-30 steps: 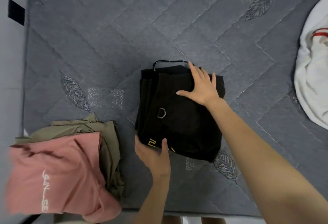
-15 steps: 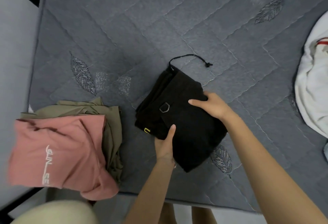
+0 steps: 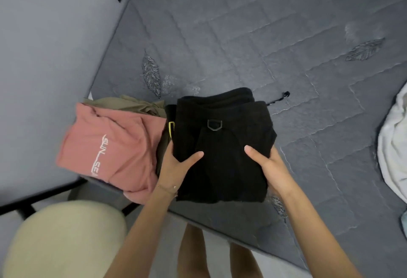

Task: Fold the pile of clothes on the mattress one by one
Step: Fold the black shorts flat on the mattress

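A folded black garment [image 3: 222,136] with a metal ring and a dangling drawstring is held above the near edge of the grey mattress [image 3: 253,42]. My left hand [image 3: 176,165] grips its left side, thumb on top and fingers underneath. My right hand [image 3: 269,167] grips its right side the same way. Just left of it lies a folded pink shirt [image 3: 110,145] with white lettering, stacked on a folded olive garment [image 3: 141,104] at the mattress's left corner.
A white garment [image 3: 394,145] lies bunched at the right edge of the mattress. A grey wall [image 3: 48,46] runs along the left side. A beige rounded object [image 3: 63,240] and a black bar sit at the lower left, off the mattress.
The black garment has been lifted off the mattress and carried left, close to the pink and olive stack. Both hands now grip its sides. The view has swung left.
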Demonstrator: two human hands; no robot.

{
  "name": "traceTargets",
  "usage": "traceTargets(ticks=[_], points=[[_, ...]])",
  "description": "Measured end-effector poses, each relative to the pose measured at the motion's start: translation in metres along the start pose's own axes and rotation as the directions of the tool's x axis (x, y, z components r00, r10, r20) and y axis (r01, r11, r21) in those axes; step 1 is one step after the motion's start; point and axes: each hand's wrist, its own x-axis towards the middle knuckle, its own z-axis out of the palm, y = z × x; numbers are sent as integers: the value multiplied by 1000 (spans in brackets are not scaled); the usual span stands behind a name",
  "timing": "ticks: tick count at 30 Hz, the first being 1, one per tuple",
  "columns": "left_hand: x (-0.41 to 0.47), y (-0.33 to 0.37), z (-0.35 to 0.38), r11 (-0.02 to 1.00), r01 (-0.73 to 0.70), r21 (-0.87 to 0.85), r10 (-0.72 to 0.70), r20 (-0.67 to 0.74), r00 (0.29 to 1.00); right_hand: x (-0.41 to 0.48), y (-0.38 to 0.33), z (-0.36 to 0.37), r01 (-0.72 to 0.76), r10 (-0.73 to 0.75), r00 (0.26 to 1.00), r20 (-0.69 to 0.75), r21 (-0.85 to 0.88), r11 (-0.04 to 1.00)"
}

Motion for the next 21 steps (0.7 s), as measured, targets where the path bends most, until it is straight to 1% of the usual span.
traceTargets(ticks=[4,7,8,11,12,13,15,16,19,21], points=[[-5,33,-56,999,-34,-32,34,-5,999,-21,-6,54,93,-94,995,18,35,995],[-3,52,-93,998,-56,-4,56,-17,998,-29,-13,96,146,-146,988,40,9,989],[-3,59,-107,996,-89,30,90,-22,996,-32,-16,112,160,-160,986,45,6,987],[-3,81,-155,945,-263,192,272,-18,962,-43,-20,158,190,-191,980,61,15,982],[-1,84,-172,939,-272,211,279,-6,960,-48,-20,174,200,-201,978,59,14,980],[0,89,-188,952,-230,201,235,-3,972,-53,-20,189,212,-212,976,56,14,977],[2,92,-223,989,-104,105,103,9,995,-63,-15,217,234,-235,970,54,31,972],[4,93,-239,995,-76,61,74,40,997,-67,-11,229,237,-239,970,52,48,970],[11,96,-274,995,-43,94,37,74,997,-70,6,261,217,-219,975,28,74,973],[25,87,-286,992,-28,121,21,57,998,-60,23,278,191,-191,982,-3,57,980]])
